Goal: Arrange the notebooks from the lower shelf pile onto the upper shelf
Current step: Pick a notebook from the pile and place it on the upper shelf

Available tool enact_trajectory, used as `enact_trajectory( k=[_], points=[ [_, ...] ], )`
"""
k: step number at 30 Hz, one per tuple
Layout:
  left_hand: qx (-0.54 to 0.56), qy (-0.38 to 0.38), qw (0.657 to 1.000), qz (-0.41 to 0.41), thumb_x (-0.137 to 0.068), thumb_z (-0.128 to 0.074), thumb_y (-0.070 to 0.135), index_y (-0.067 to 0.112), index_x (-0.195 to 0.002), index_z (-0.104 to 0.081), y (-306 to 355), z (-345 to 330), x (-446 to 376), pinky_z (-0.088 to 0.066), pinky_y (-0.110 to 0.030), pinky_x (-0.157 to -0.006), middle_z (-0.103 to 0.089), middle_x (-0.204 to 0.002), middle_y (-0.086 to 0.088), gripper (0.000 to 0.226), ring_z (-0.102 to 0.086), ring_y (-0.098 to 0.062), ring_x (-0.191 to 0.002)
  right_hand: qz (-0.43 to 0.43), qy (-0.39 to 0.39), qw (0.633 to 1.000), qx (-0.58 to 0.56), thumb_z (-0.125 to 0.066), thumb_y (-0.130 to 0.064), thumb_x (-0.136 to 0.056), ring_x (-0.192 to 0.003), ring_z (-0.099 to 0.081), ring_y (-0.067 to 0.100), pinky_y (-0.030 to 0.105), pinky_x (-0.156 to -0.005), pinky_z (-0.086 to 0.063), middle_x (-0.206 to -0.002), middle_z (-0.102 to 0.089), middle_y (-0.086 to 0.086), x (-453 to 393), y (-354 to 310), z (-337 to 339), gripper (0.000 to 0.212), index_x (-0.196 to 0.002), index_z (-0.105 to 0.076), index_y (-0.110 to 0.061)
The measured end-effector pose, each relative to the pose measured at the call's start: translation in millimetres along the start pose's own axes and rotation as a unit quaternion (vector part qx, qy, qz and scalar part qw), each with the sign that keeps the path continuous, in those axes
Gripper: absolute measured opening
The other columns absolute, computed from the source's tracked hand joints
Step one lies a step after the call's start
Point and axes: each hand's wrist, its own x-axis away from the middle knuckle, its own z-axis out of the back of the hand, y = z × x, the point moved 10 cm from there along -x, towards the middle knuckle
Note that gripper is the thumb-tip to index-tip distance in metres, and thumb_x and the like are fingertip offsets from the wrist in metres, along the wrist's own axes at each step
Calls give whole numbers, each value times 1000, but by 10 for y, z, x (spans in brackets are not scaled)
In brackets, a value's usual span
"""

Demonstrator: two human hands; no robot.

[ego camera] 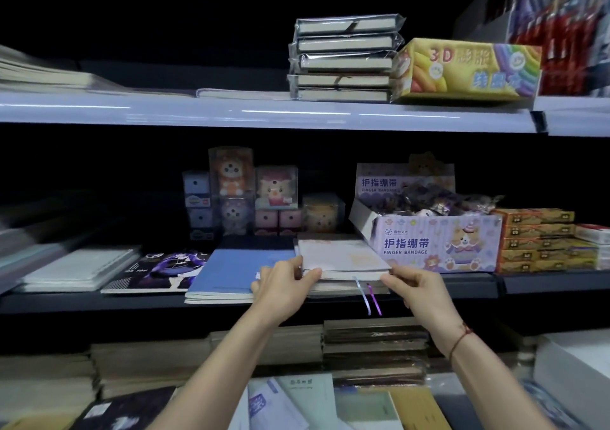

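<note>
A pale notebook (343,258) tops a short pile on the middle shelf (132,301), its ribbon markers (371,297) hanging over the front edge. My left hand (284,284) pinches its front left corner. My right hand (416,287) pinches its front right corner. On the upper shelf (264,112) stands a stack of several plastic-wrapped notebooks (343,59), and a thin notebook (237,92) lies flat to the left of it.
A blue notebook (231,274) and a purple-cover book (161,271) lie left of the pile. A finger-bandage box (435,244) stands right of it, toy boxes (247,192) behind. A yellow 3D box (468,69) adjoins the upper stack. Paper stacks (373,347) fill the shelf below.
</note>
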Motion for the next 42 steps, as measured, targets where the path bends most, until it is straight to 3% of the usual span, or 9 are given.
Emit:
enact_trajectory(
  k=[3, 7, 11, 16, 24, 26, 29, 34, 42],
  points=[
    [-8, -6, 1000, 4, -93, -47, 53, 25, -139, -46, -45, -59, -32, -26, -41, -107, -57, -127, 0, 54, -34, -28, -132, 23, 22, 997, 68, -71, -24, -85, -96, -62, 11, 27, -88, -44, -103, -68, -4, -29, -5, 31, 29, -111, -71, -13],
    [-19, 15, 1000, -9, -89, -53, 56, 30, -128, -56, -99, -62, -61, -31, -39, -106, -54, -135, -2, 46, -35, -27, -133, 39, 30, 993, 106, -68, -24, -87, -104, -60, 14, 28, -90, -43, -103, -65, -8, -26, -34, 23, 23, -107, -73, -13],
    [44, 15, 999, -23, -92, -56, 45, 20, -125, -60, -149, -87, -41, -34, -33, -105, -61, -111, 9, 42, -48, -21, -126, 29, 40, 996, 76, -70, -20, -85, -99, -63, 15, 26, -88, -44, -93, -70, -4, -11, 7, 14, 28, -110, -71, -6],
    [71, 24, 996, -44, -92, -57, 42, 19, -140, -48, -193, -81, -43, -34, -42, -110, -56, -135, 9, 54, -50, -16, -128, 13, 71, 997, 41, -75, -18, -81, -99, -60, 11, 24, -94, -43, -107, -71, 4, 17, 51, 54, 34, -112, -70, -4],
    [49, 35, 996, -59, -94, -53, 42, 23, -140, -48, -147, -87, -24, -34, -41, -110, -62, -130, 7, 50, -49, -15, -128, 12, 87, 996, 22, -74, -20, -82, -95, -61, 7, 22, -91, -42, -108, -71, 2, 112, 27, 57, 38, -118, -67, -12],
    [57, 18, 996, -67, -92, -55, 42, 28, -132, -57, -147, -112, -7, -36, -42, -109, -62, -129, 11, 42, -49, -13, -128, 14, 75, 997, 18, -71, -21, -85, -95, -61, 5, 24, -93, -42, -105, -69, -4, 126, 23, 41, 40, -124, -63, -22],
    [42, 0, 996, -78, -90, -60, 34, 35, -95, -58, -131, -131, 2, -45, -41, -102, -70, -109, 9, 5, -59, -18, -114, 17, 70, 997, 36, -69, -23, -86, -98, -62, 6, 23, -91, -43, -101, -70, -6, 155, 22, 4, 34, -120, -67, -25],
    [64, 14, 994, -84, -90, -65, 24, 16, -136, -53, -35, -63, 57, -41, -27, -103, -60, -130, 8, 48, -53, -12, -124, 21, 77, 995, 60, -71, -21, -84, -99, -60, 4, 18, -91, -39, -106, -72, 1, 169, -6, -4, 37, -120, -67, -17],
    [57, 3, 995, -76, -95, -55, 24, 19, -141, -45, -33, -103, 93, -38, -38, -109, -57, -135, 7, 47, -49, -14, -129, 17, 82, 994, 72, -72, -23, -83, -107, -62, 9, 20, -93, -42, -107, -72, -2, 179, 0, -11, 33, -116, -69, -21]
  ],
)
